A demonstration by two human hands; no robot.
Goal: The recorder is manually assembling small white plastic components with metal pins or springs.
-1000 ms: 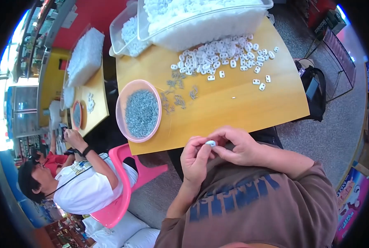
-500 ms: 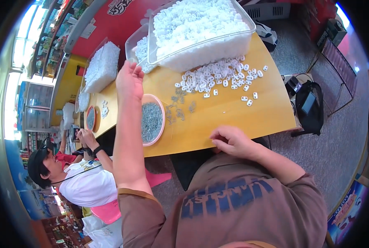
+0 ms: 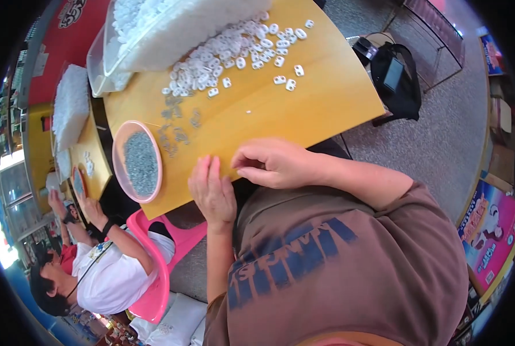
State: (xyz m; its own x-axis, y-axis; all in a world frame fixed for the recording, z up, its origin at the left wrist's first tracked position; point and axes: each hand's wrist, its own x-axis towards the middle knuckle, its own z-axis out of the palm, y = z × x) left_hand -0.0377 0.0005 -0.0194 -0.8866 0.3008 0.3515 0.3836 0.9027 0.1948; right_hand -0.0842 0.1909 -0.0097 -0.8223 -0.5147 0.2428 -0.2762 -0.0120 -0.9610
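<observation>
Right hand (image 3: 277, 164): just at the near edge of the table (image 3: 321, 86); fingers bent, thumb curled under the forefinger. Can't tell whether the tips pinch anything.
Left hand (image 3: 214, 196): beside it, across the same edge, forefinger and middle finger stretched out, slightly parted. No piece shows in them.
Bowl (image 3: 118, 161): one, pink, at the left edge by the near-left corner, left of the left hand; holds a mass of slim grey pieces (image 3: 142, 164), too many to count.
Loose grey pieces (image 3: 179, 135): several small clusters right of the bowl; singles blur together. Look light, stiff and slick; best nipped mid-length with fingertips.
White fleck (image 3: 248, 112): one, alone on bare wood, inward from the near edge.
Stray two-hole white pieces (image 3: 291, 85): three, between the heap and the right end.
Heap of two-hole white pieces (image 3: 202, 66): toward the far edge; dozens, overlapping, no firm count. Probably light, rigid plastic, a bit slippery, hard to break; I'd pinch one by its long sides, holes clear.
Large tub (image 3: 171, 43): one, translucent, behind the heap, full of white pieces; surely heavy, two hands under the rim.
Smaller tub (image 3: 96, 83): one, far-left corner, partly hidden.
</observation>
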